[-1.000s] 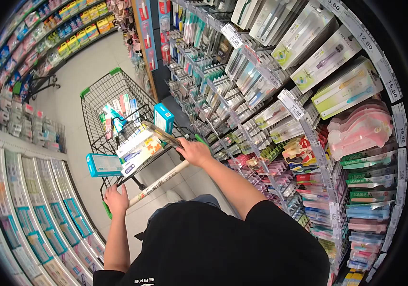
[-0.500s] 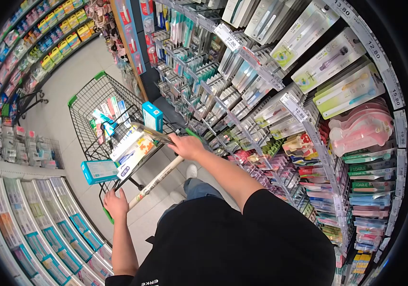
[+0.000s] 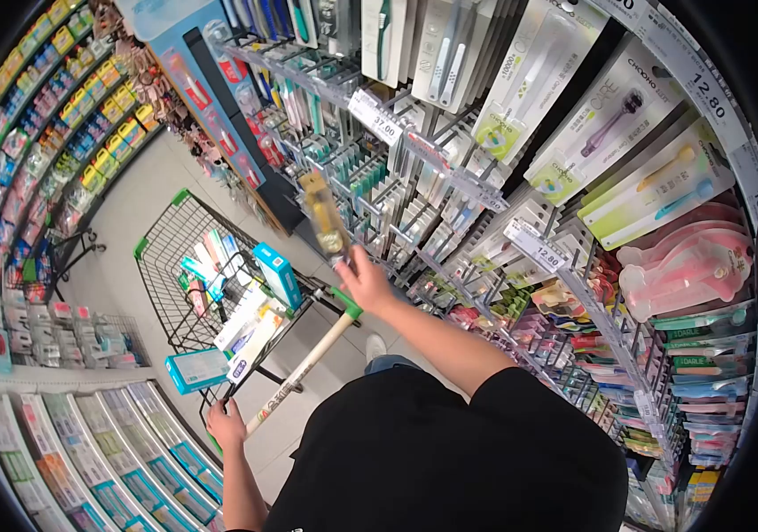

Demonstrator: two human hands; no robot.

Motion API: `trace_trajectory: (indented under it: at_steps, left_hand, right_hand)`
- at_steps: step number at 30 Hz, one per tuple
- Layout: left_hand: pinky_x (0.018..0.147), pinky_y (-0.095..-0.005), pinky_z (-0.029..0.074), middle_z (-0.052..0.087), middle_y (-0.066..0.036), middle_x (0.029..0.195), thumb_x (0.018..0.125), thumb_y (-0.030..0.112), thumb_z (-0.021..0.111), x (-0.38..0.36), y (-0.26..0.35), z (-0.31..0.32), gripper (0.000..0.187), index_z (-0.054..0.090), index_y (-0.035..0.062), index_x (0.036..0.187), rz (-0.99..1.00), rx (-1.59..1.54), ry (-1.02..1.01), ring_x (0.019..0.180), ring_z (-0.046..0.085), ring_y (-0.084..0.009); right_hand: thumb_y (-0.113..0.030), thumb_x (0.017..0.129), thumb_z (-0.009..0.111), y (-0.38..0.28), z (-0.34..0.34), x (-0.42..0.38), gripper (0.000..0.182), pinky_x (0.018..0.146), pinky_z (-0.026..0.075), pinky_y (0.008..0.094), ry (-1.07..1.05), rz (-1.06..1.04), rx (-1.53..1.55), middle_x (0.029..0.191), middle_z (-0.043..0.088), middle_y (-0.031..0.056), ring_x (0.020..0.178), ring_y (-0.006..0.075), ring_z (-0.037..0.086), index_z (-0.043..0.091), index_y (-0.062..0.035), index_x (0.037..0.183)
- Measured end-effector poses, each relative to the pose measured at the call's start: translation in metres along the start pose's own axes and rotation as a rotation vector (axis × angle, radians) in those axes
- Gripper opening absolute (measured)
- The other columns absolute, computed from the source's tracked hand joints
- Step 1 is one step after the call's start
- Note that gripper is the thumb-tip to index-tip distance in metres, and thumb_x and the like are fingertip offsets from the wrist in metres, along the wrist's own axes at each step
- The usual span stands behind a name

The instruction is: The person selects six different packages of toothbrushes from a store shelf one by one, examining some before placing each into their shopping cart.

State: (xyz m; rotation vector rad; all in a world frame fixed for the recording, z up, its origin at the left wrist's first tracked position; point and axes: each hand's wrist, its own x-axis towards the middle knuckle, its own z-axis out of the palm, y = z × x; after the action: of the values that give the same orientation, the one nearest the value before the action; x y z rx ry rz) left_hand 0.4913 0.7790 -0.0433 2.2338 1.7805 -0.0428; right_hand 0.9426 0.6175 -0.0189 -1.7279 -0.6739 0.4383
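Note:
My right hand (image 3: pixel 366 282) grips a narrow gold-coloured toothbrush pack (image 3: pixel 324 217) by its lower end, held up beside the hanging racks; its print is blurred. My left hand (image 3: pixel 226 424) is closed at the left end of the shopping cart handle (image 3: pixel 304 368). In front of me the wire shopping cart (image 3: pixel 171 266) carries several boxes and packs. One teal box (image 3: pixel 279 275) stands upright at its right side, another teal box (image 3: pixel 197 371) lies at its near left, and a white box (image 3: pixel 255 341) sits between them.
Toothbrush racks with price tags (image 3: pixel 375 115) fill the right side, close to my right arm. Low shelves of boxes (image 3: pixel 131 452) line the near left. Another cart (image 3: pixel 51 266) stands beyond, by curved shelves of yellow packs (image 3: pixel 113 160). Tiled floor (image 3: pixel 122 208) runs between.
My right hand has lifted the toothbrush pack from above the cart handle up toward the racks, turning it upright. My left hand stays at the handle. The view has shifted rightward.

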Motion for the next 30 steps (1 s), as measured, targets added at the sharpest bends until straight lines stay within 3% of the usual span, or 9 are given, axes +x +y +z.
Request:
trace_trajectory:
  at_steps: [3,4,7,17,19,21,23,26,30]
  left_hand:
    - [0.113,-0.049,0.038,0.07,-0.012,0.126,0.103,0.045,0.062,0.011,-0.004,0.004,0.042,0.074,0.0089,0.121,-0.002,0.003,-0.007,0.129,0.059,-0.0313]
    - [0.113,-0.049,0.039,0.07,-0.012,0.126,0.103,0.045,0.062,0.014,-0.005,0.004,0.042,0.074,0.0089,0.121,0.0,0.0,-0.004,0.128,0.059,-0.0315]
    - [0.112,-0.0491,0.04,0.071,-0.012,0.127,0.102,0.045,0.063,0.02,-0.007,0.005,0.042,0.074,0.0083,0.12,-0.004,-0.046,0.022,0.128,0.06,-0.032]
    - [0.106,-0.0483,0.046,0.072,-0.013,0.124,0.101,0.041,0.065,0.029,0.0,0.003,0.037,0.075,0.009,0.117,0.022,-0.046,0.053,0.123,0.063,-0.0331]
    - [0.106,-0.0485,0.046,0.072,-0.013,0.123,0.101,0.041,0.065,0.028,0.002,0.001,0.037,0.075,0.0091,0.116,0.019,-0.037,0.061,0.123,0.063,-0.0331]
    - [0.106,-0.0485,0.046,0.072,-0.013,0.122,0.1,0.04,0.065,0.027,0.001,0.002,0.036,0.075,0.009,0.116,0.021,-0.032,0.066,0.122,0.063,-0.0331]
    - [0.105,-0.0485,0.047,0.072,-0.013,0.122,0.1,0.04,0.065,0.028,0.003,0.0,0.036,0.075,0.0089,0.115,0.029,-0.024,0.074,0.122,0.063,-0.0331]
    - [0.106,-0.0465,0.05,0.07,-0.021,0.124,0.099,0.037,0.067,0.026,0.006,-0.001,0.039,0.075,0.0061,0.121,0.034,-0.025,0.055,0.12,0.065,-0.0378]
    - [0.106,-0.0451,0.05,0.071,-0.02,0.124,0.099,0.036,0.067,0.027,0.002,0.002,0.038,0.075,0.0062,0.121,0.034,-0.02,0.067,0.119,0.066,-0.0367]
  right_hand:
    - [-0.033,0.108,0.062,-0.015,-0.031,0.031,0.03,0.062,0.057,0.0386,0.134,-0.01,0.1,0.087,0.075,0.0105,0.073,0.0263,0.079,0.051,-0.0072,0.12]
    - [-0.026,0.11,0.06,-0.019,-0.04,0.04,0.027,0.062,0.058,0.0297,0.13,0.001,0.075,0.094,0.073,0.0078,0.07,0.0158,0.074,0.052,-0.0043,0.124]
    - [-0.032,0.109,0.062,-0.029,-0.053,0.066,0.031,0.063,0.058,0.0353,0.192,-0.013,0.116,0.089,0.075,0.0105,0.074,0.0238,0.079,0.051,-0.0053,0.123]
    - [-0.029,0.11,0.061,-0.045,-0.052,0.094,0.031,0.064,0.059,0.0333,0.212,-0.099,0.247,0.096,0.075,0.0113,0.08,0.0221,0.08,0.05,-0.004,0.124]
    - [-0.022,0.111,0.059,-0.048,-0.051,0.095,0.027,0.069,0.06,0.0279,0.166,-0.066,0.238,0.105,0.071,0.0077,0.085,0.0159,0.077,0.048,-0.0028,0.127]
    - [-0.021,0.111,0.059,-0.052,-0.048,0.096,0.026,0.069,0.06,0.028,0.161,-0.062,0.264,0.105,0.071,0.0073,0.085,0.0161,0.077,0.049,-0.0025,0.126]
    - [-0.029,0.11,0.06,-0.052,-0.046,0.098,0.029,0.068,0.059,0.0363,0.186,-0.162,0.246,0.094,0.076,0.0119,0.083,0.0261,0.08,0.051,-0.0045,0.124]
    - [-0.027,0.109,0.062,-0.055,-0.046,0.1,0.028,0.068,0.058,0.0392,0.187,-0.165,0.156,0.091,0.076,0.0127,0.081,0.0272,0.08,0.051,-0.0052,0.122]
    - [-0.029,0.108,0.061,-0.054,-0.043,0.105,0.027,0.066,0.057,0.0445,0.24,-0.134,0.08,0.086,0.076,0.0131,0.078,0.0339,0.077,0.052,-0.0067,0.121]
